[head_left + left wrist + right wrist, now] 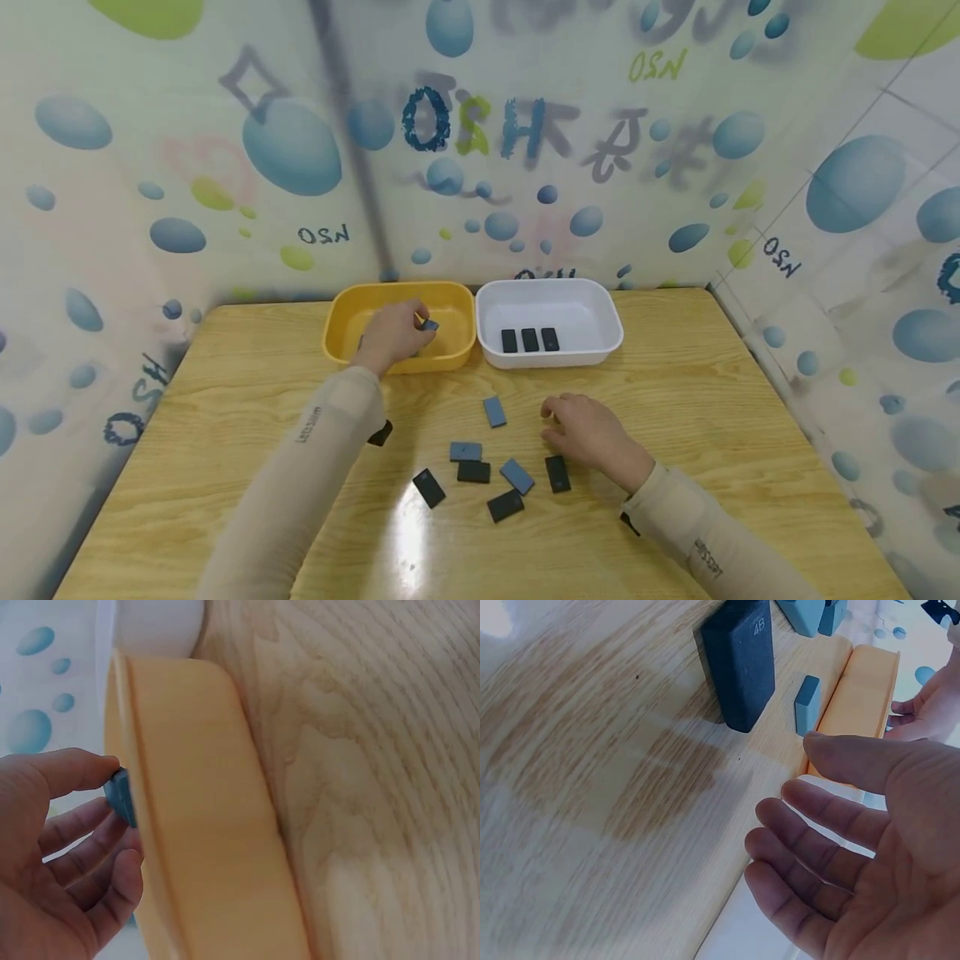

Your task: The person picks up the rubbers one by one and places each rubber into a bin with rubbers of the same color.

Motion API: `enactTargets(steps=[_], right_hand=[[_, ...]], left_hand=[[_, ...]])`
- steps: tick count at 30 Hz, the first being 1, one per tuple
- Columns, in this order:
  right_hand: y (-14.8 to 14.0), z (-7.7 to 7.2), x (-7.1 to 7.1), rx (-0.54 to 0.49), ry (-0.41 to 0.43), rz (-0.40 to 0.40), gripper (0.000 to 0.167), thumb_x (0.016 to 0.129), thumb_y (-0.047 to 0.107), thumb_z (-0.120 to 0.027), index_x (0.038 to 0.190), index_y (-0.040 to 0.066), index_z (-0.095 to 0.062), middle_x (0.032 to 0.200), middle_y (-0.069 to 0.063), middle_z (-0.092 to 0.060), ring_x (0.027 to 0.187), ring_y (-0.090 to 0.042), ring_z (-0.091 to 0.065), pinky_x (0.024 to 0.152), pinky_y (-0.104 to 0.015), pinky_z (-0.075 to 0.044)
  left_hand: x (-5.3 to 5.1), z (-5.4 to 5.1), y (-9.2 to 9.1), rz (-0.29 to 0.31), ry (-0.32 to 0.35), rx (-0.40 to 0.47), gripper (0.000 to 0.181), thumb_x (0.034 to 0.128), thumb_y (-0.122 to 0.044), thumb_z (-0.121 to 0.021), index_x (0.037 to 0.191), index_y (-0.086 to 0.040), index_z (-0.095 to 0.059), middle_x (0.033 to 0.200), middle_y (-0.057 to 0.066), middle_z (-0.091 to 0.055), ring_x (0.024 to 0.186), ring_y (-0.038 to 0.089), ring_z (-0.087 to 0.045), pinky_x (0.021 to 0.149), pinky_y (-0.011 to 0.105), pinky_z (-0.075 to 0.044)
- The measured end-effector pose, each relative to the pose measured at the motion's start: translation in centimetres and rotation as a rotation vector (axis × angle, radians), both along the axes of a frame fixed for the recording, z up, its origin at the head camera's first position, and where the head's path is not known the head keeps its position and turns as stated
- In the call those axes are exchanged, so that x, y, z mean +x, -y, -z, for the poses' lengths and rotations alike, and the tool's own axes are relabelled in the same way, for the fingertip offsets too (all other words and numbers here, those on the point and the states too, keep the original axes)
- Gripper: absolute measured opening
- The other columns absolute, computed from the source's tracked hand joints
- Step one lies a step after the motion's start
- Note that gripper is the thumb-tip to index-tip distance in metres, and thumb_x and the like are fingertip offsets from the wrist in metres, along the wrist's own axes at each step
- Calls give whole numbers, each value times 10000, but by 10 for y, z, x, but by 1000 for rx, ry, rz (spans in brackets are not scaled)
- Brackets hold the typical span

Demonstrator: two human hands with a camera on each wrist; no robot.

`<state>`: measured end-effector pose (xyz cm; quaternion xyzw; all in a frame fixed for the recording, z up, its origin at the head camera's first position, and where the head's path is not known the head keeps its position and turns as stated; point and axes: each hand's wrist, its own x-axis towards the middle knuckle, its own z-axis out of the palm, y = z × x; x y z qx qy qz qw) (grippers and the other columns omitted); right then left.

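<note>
My left hand (393, 333) pinches a blue eraser (429, 325) between thumb and fingers over the yellow bin (345, 312). In the left wrist view that blue eraser (121, 796) is at the bin's rim, partly hidden by it. Above the table, my right hand (588, 433) holds nothing, its fingers loosely bent. Just below it on the table lies a black eraser (557, 473); a black one marked 4B (741, 664) appears in the right wrist view. Three black erasers (530, 340) stand in a row inside the white bin (585, 292).
Loose on the wooden table (660, 400) lie three blue erasers, one (494, 411) nearest the bins, and several black ones, one (429, 487) furthest left. The bins stand side by side at the back edge, against a patterned curtain (465, 192).
</note>
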<state>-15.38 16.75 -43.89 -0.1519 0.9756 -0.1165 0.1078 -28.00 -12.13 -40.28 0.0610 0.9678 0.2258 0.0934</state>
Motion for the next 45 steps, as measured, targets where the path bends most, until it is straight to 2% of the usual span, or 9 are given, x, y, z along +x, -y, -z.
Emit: enactTargets(steps=[10, 15, 20, 23, 26, 29, 32, 35, 45], right_hand=[[-4, 2, 0, -12, 0, 6, 242, 857, 267, -743, 1037, 115, -687, 909, -20, -659, 798, -149, -600, 714, -341, -511], [-5, 3, 0, -18, -3, 6, 242, 857, 267, -743, 1035, 112, -687, 922, -28, -668, 803, -151, -604, 716, -343, -512], [-5, 2, 1, -23, -6, 7, 239, 856, 267, -746, 1028, 113, -686, 911, -30, -668, 796, -152, -602, 713, -345, -511], [-6, 2, 1, -26, -10, 6, 240, 855, 267, -746, 1028, 112, -686, 909, -33, -667, 795, -155, -604, 716, -349, -511], [-6, 2, 2, -30, -14, 7, 240, 853, 265, -748, 1026, 111, -686, 905, -32, -664, 793, -157, -603, 715, -351, -511], [-7, 3, 2, -31, -17, 12, 239, 853, 264, -748, 1027, 112, -687, 901, -31, -660, 791, -158, -601, 714, -352, -509], [-7, 4, 2, -25, -16, 16, 238, 856, 269, -746, 1029, 116, -687, 906, -27, -661, 794, -155, -601, 714, -348, -509], [-8, 5, 2, -20, -11, 15, 240, 859, 272, -742, 1034, 117, -687, 910, -26, -662, 797, -154, -602, 718, -347, -509], [-8, 4, 1, -18, -4, 24, 245, 859, 271, -741, 1039, 113, -689, 911, -25, -662, 804, -161, -606, 728, -352, -512]], left_hand=[[-7, 17, -6, -53, 42, -58, 397, 924, -302, -639, 1231, -58, -578, 1134, 112, -649, 939, 255, -590, 856, 407, -502], [-9, 23, -10, -47, 51, -91, 401, 926, -296, -637, 1240, -51, -590, 1194, 128, -641, 961, 264, -592, 885, 428, -502], [-10, 29, -10, -34, 50, -84, 402, 934, -289, -622, 1275, -75, -611, 1253, 129, -642, 1022, 285, -622, 896, 436, -507], [-11, 32, -12, -55, 53, -83, 392, 932, -297, -622, 1264, -89, -628, 1260, 123, -646, 1041, 285, -633, 896, 441, -513], [-12, 34, -14, -85, 58, -98, 351, 930, -301, -620, 1209, -90, -655, 1202, 117, -666, 971, 257, -632, 839, 417, -517], [-13, 34, -17, -101, 56, -112, 252, 922, -289, -622, 1061, -90, -689, 1025, 91, -682, 822, 216, -596, 709, 356, -490], [-13, 33, -19, -98, 61, -112, 177, 908, -250, -623, 848, -87, -659, 766, 45, -591, 666, 184, -516, 586, 303, -413], [-14, 32, -21, -87, 71, -119, 215, 893, -203, -617, 711, -98, -573, 624, 13, -460, 583, 172, -457, 528, 288, -370], [-17, 33, -23, -60, 63, -157, 123, 862, -158, -614, 767, -81, -595, 708, 58, -545, 653, 211, -524, 555, 323, -425]])
